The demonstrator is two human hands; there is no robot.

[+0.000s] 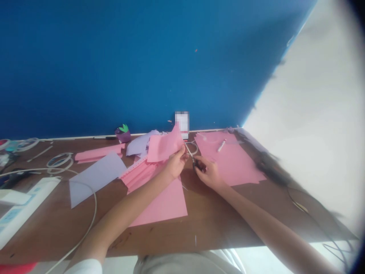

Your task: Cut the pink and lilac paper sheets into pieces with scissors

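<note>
My left hand (176, 164) pinches the right edge of a pink sheet of paper (162, 146), lifted above the table. My right hand (210, 172) is closed around the dark handles of a pair of scissors (189, 151). The blades point up and left, close to the fingertips of my left hand and the paper's edge. Whether the blades touch the paper I cannot tell. Under my left forearm are a folded pink paper (139, 176) and a flat pink sheet (168, 201).
Pink sheets (239, 167) with a white marker (221, 145) lie at right. A lilac sheet (97, 177), a rolled pink paper (98, 153), a power strip (27, 207) and looping cable are left. A phone-like object (182, 118) leans against the blue wall (142, 68).
</note>
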